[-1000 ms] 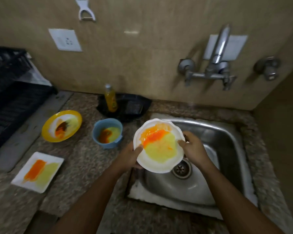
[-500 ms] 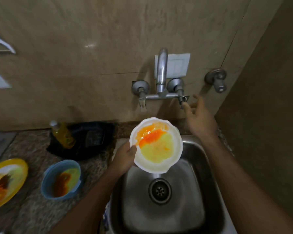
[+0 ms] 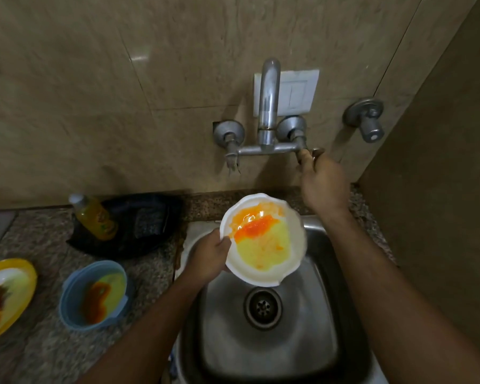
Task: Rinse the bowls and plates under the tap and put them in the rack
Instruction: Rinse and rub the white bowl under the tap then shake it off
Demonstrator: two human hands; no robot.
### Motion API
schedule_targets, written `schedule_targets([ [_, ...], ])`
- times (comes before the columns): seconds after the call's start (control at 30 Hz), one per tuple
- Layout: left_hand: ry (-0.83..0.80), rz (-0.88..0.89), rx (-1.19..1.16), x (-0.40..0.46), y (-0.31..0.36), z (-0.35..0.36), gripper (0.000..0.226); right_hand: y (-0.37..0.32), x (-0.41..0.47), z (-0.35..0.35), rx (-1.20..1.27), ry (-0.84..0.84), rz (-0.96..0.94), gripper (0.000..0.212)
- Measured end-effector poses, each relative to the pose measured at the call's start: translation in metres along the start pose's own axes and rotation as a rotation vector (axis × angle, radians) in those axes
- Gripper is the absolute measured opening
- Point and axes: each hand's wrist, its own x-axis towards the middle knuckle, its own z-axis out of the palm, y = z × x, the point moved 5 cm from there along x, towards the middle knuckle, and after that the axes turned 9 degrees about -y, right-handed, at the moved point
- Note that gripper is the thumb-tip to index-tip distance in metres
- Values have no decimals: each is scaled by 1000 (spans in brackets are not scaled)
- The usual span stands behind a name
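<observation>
The white plate [image 3: 263,242], scalloped at its rim and smeared with orange and yellow, is held over the steel sink [image 3: 277,339], above and just behind the drain [image 3: 263,305], tilted a little toward the camera. The left hand [image 3: 209,256] has it by the left edge, its grip closed on the rim with the thumb lying over the top of the plate and the fingers hidden underneath. The right hand [image 3: 323,178] reaches up to the wall-mounted tap [image 3: 268,106], its grip curled round the right-hand tap handle [image 3: 313,153], which shows only partly between the fingers. The spout stands upright above the plate; whether water runs cannot be told. On the speckled bench [image 3: 39,353] left of the sink sits a blue bowl [image 3: 93,295], stained dark red and yellow-green inside, and farther left, cut by the frame edge, a yellow plate [image 3: 7,295] with brown and orange smears. Behind the bowl, against the wall, a yellow bottle [image 3: 94,217] stands on a black tray [image 3: 147,223]. A second round valve [image 3: 366,117] is fixed to the wall right of the tap, near a white switch plate [image 3: 297,92].
</observation>
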Motion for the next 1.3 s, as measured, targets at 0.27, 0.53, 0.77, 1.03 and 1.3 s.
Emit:
schedule_targets([
  [0.27,-54,11,-56,-4,3,4,24,3,-1,2,192,-43,97,44],
  [0.53,-71,-14,-62,-6,7,4,25,8,-2,9,360,-121,119,53],
  [0.77,-152,-62,1,5,6,3,23,15,-83,33,135,-149,-111,30],
  [1.03,-248,-152,39,19,8,13,24,20,-132,119,-258,-854,-535,67],
  [1.3,-334,-162,106,27,18,7,27,16,-139,124,-179,-917,-487,70],
])
